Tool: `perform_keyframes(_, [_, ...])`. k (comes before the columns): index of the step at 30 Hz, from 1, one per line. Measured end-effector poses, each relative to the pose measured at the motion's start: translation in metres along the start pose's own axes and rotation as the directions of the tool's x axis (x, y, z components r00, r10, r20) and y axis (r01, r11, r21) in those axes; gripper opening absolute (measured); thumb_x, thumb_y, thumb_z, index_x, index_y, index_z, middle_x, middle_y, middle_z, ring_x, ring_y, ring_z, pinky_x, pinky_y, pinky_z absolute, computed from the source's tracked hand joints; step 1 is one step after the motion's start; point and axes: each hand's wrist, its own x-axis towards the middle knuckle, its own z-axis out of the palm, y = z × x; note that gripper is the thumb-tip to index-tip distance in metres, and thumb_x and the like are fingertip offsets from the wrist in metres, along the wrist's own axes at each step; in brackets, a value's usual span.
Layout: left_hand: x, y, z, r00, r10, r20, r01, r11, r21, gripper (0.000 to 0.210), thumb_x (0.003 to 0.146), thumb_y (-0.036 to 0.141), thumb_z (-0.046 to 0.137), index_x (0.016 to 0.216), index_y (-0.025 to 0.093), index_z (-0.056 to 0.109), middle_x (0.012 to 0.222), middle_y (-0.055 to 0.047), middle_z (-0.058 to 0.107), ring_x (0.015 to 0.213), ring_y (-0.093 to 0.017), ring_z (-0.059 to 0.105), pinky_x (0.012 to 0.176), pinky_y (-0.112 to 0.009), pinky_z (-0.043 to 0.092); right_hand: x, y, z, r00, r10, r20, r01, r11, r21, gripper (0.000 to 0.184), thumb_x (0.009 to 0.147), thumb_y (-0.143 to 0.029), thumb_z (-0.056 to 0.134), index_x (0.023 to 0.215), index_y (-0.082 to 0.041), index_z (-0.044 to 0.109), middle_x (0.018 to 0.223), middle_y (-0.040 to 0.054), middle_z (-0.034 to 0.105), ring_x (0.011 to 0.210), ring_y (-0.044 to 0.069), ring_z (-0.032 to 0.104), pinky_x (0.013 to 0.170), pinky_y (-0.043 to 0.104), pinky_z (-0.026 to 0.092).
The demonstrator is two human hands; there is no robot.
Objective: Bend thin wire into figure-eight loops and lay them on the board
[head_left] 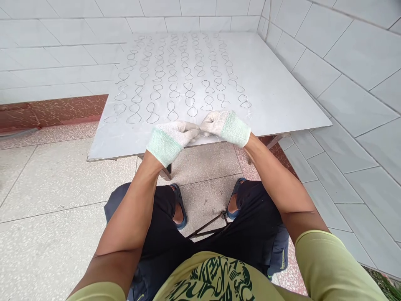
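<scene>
My left hand (175, 136) and my right hand (224, 125), both in white and mint-green knit gloves, meet over the near edge of the white table. Their fingertips pinch a thin wire (209, 134), part of which loops out below the right fingers. Glove fingers hide the rest of it. Beyond my hands, rows of thin wire twisted into figure-eight shapes lie flat on the table; one such wire loop (191, 109) is just past my fingertips and another (171, 113) lies beyond the left glove.
The white tabletop (275, 96) reaches the tiled wall (194, 23) at the back and another tiled wall (360, 67) on the right. Its front edge runs just below my hands. Under it are table legs, and a dark metal frame (209, 228) stands between my feet.
</scene>
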Motion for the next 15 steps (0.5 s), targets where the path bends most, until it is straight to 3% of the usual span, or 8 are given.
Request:
perform_keyframes(6, [0.003,-0.001,0.009,0.999,0.013,-0.040,-0.014,0.999,-0.036,0.012,0.092,0.035,0.086,0.090,0.025,0.091,0.090,-0.009,0.090,0.090,-0.029,0.084,0.079,-0.036,0.066,0.001,0.010,-0.003,0.998,-0.067,-0.009,0.067,0.994,0.091,0.033,0.108,-0.032,0.081,0.077,-0.024,0.085,0.083,0.0023,0.087,0.088,0.020,0.082,0.090,0.033,0.064])
perform_keyframes(10, [0.005,-0.004,0.009,0.999,0.015,0.046,-0.009,0.993,-0.116,0.009,0.088,0.032,0.087,0.087,0.023,0.089,0.088,-0.008,0.089,0.092,-0.028,0.084,0.078,-0.035,0.065,0.003,0.010,0.001,0.999,-0.005,-0.052,0.011,0.995,0.098,0.033,0.109,-0.032,0.081,0.078,-0.024,0.086,0.081,0.0026,0.087,0.086,0.020,0.082,0.085,0.032,0.064])
perform_keyframes(15, [0.005,-0.002,0.010,1.000,0.016,-0.009,-0.017,0.993,-0.116,0.020,0.096,0.025,0.075,0.078,0.018,0.077,0.082,-0.005,0.087,0.080,-0.018,0.076,0.074,-0.028,0.058,0.004,0.006,0.003,0.998,0.040,-0.052,-0.032,0.988,0.152,0.029,0.112,-0.032,0.081,0.085,-0.023,0.089,0.088,0.0035,0.090,0.091,0.020,0.084,0.084,0.030,0.063])
